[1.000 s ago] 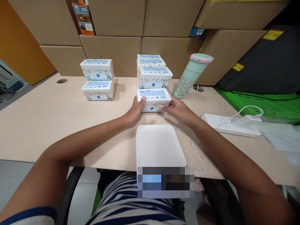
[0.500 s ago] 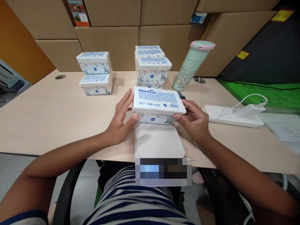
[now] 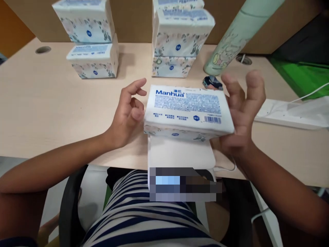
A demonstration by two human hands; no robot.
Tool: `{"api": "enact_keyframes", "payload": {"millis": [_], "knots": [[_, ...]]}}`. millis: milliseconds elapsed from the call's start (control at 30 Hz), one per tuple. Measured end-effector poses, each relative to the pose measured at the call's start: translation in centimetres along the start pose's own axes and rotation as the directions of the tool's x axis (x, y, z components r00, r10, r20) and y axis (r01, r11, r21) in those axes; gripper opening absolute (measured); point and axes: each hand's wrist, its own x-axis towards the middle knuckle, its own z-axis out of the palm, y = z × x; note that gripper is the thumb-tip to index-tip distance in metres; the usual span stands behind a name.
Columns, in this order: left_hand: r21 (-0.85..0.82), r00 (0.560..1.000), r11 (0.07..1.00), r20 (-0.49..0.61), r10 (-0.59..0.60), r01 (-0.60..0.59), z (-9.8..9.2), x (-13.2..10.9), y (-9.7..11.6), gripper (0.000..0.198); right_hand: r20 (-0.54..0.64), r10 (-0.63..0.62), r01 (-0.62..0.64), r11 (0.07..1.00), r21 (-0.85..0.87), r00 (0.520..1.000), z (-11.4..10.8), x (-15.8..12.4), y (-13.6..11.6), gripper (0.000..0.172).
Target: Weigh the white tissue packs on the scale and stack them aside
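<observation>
A white Manhua tissue pack (image 3: 187, 109) with blue print lies flat on a white scale (image 3: 180, 154) at the desk's near edge. My left hand (image 3: 128, 113) hovers just off the pack's left end, its fingers loosely curled and apart, holding nothing. At the pack's right end, my right hand (image 3: 241, 113) has its fingers spread and lifted; it is a little blurred. Whether its palm still touches the pack I cannot tell.
Two stacks of the same tissue packs stand further back, one at the left (image 3: 89, 41) and one in the middle (image 3: 180, 37). A mint-green bottle (image 3: 231, 37) and a small dark object (image 3: 212, 82) sit right of them. A white power strip (image 3: 288, 115) lies at the right.
Both hands lifted the front pack off the desk, brought it toward me onto the scale, and have now let go with fingers opening. The camera has tilted down and closer.
</observation>
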Motion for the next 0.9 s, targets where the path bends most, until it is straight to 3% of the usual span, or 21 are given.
{"api": "enact_keyframes", "payload": {"millis": [100, 133, 300, 433, 533, 667, 767, 900], "knots": [[-0.072, 0.993, 0.991, -0.034, -0.115, 0.113, 0.5, 0.6, 0.6, 0.083, 0.066, -0.166, 0.166, 0.986, 0.008, 0.984, -0.4, 0.3, -0.6, 0.13], [-0.087, 0.985, 0.983, -0.042, -0.165, 0.161, 0.6, 0.7, 0.9, 0.085, 0.09, -0.168, 0.168, 0.986, 0.009, 0.982, -0.7, 0.4, -0.8, 0.133], [-0.13, 0.918, 0.91, 0.006, -0.397, 0.395, 0.9, 0.8, 2.2, 0.096, 0.202, -0.129, 0.109, 0.988, 0.107, 0.971, -2.5, 1.1, -0.2, 0.15], [-0.139, 0.887, 0.876, 0.077, -0.455, 0.461, 1.2, 0.2, 2.6, 0.08, 0.219, -0.102, 0.06, 0.98, 0.189, 0.97, -3.3, 1.3, 0.7, 0.154], [-0.104, 0.882, 0.876, 0.06, -0.467, 0.471, 1.3, 0.1, 2.8, 0.076, 0.231, -0.03, -0.023, 0.975, 0.222, 0.972, -3.1, 1.2, 0.4, 0.145], [-0.075, 0.883, 0.882, -0.033, -0.469, 0.465, 0.9, 1.1, 3.1, 0.081, 0.035, 0.091, -0.098, 0.935, 0.34, 0.995, -2.1, 1.3, -1.3, 0.103], [-0.096, 0.87, 0.882, -0.143, -0.472, 0.462, 0.2, 2.4, 3.3, 0.084, -0.142, 0.204, -0.128, 0.899, 0.42, 0.969, -2.2, 1.9, -1.9, 0.082], [-0.19, 0.833, 0.879, -0.281, -0.476, 0.438, -1.3, 4.1, 2.6, 0.081, -0.307, 0.272, -0.122, 0.895, 0.43, 0.912, -4.6, 2.6, 0.3, 0.088]]}}
